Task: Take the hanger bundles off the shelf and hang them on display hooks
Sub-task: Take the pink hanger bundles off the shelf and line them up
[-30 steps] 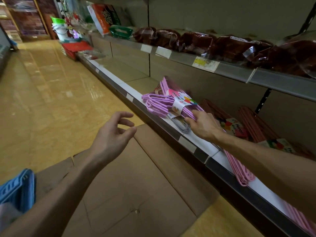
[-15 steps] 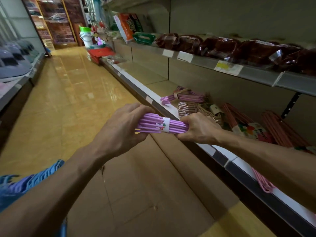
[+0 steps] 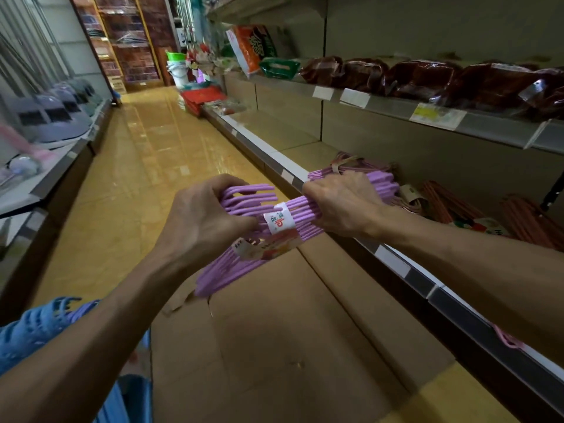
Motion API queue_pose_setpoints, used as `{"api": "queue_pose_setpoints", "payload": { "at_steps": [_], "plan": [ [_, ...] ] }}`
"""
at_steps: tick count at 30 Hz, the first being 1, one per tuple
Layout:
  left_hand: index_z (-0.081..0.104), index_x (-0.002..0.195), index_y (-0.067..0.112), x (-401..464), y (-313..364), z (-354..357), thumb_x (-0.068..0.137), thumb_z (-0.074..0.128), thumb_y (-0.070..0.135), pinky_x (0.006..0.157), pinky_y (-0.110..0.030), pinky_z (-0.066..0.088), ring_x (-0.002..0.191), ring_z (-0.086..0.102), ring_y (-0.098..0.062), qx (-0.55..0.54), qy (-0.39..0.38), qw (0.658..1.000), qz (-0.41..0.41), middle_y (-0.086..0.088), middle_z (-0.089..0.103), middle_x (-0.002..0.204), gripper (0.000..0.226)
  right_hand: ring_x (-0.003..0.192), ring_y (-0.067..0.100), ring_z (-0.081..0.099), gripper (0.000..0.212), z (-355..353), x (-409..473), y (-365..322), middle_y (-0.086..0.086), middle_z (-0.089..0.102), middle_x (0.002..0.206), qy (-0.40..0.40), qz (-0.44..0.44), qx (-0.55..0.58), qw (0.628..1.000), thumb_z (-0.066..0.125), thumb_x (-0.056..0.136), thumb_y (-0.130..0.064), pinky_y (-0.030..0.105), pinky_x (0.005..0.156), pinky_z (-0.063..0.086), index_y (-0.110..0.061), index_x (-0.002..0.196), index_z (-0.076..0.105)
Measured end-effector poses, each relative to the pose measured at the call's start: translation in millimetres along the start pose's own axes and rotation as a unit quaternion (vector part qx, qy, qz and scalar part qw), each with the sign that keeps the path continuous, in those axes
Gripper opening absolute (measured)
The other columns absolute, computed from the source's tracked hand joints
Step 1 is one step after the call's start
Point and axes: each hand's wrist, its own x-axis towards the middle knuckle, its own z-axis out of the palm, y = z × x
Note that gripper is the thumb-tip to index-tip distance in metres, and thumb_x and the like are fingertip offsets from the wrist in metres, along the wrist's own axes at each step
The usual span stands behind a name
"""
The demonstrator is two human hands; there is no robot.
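Observation:
A bundle of purple hangers [image 3: 300, 213] with a white paper band is held in front of me, above the cardboard. My left hand [image 3: 201, 221] grips its hook end, and my right hand [image 3: 341, 206] grips the other side of the band. More bundles lie on the lower shelf [image 3: 393, 264] behind my right hand: another purple bundle [image 3: 351, 167] and reddish-brown bundles [image 3: 451, 206]. No display hooks are visible.
A flattened cardboard sheet [image 3: 274, 346] covers the floor below my hands. Blue hangers [image 3: 33, 331] sit at the lower left. The upper shelf [image 3: 442, 117] holds dark red wrapped packs. A low shelf of goods [image 3: 45, 123] lines the aisle's left side.
My right hand lifted the purple bundle off the lower shelf and brought it out in front of me. My left hand came up and took hold of its hook end.

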Motion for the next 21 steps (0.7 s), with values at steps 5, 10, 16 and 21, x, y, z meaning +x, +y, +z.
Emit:
{"api": "queue_pose_setpoints", "payload": {
  "at_steps": [5, 10, 16, 21],
  "plan": [
    [0.070, 0.110, 0.023, -2.5, 2.2, -9.2, 0.073, 0.083, 0.011, 0.065, -0.025, 0.060, 0.077, 0.074, -0.012, -0.181, 0.014, 0.976, -0.120, -0.001, 0.075, 0.088, 0.042, 0.093, 0.023, 0.055, 0.023, 9.8, 16.2, -8.0, 0.004, 0.063, 0.102, 0.041, -0.003, -0.012, 0.999, 0.057, 0.096, -0.035, 0.043, 0.092, 0.041, -0.020, 0.112, 0.050],
    [0.064, 0.122, 0.021, -9.6, 9.0, -21.4, 0.067, 0.085, 0.022, 0.085, -0.041, 0.057, 0.088, 0.075, -0.029, -0.318, -0.103, 0.928, -0.161, -0.014, 0.076, 0.091, 0.059, 0.112, 0.025, 0.058, 0.039, 21.2, 21.2, -12.5, 0.003, 0.069, 0.114, 0.008, -0.041, 0.066, 0.997, 0.068, 0.092, -0.023, 0.050, 0.116, 0.024, -0.022, 0.130, 0.059],
    [0.054, 0.136, 0.021, -15.8, 5.1, -28.1, 0.064, 0.086, 0.006, 0.088, -0.030, 0.055, 0.103, 0.070, -0.027, -0.453, -0.232, 0.856, -0.087, -0.016, 0.074, 0.104, 0.079, 0.088, 0.022, 0.059, 0.027, 29.1, 32.6, -21.4, 0.007, 0.074, 0.098, 0.021, -0.070, 0.207, 0.976, 0.067, 0.086, -0.007, 0.039, 0.098, 0.035, -0.018, 0.108, 0.075],
    [0.054, 0.137, 0.025, -18.4, -2.8, -32.8, 0.064, 0.082, -0.001, 0.089, -0.031, 0.054, 0.110, 0.067, -0.028, -0.476, -0.245, 0.843, -0.048, -0.015, 0.070, 0.115, 0.083, 0.100, 0.019, 0.063, 0.033, 40.4, 43.3, -33.9, 0.003, 0.071, 0.111, 0.007, -0.061, 0.288, 0.956, 0.070, 0.087, -0.023, 0.038, 0.092, 0.049, -0.031, 0.119, 0.068]
  ]
}}
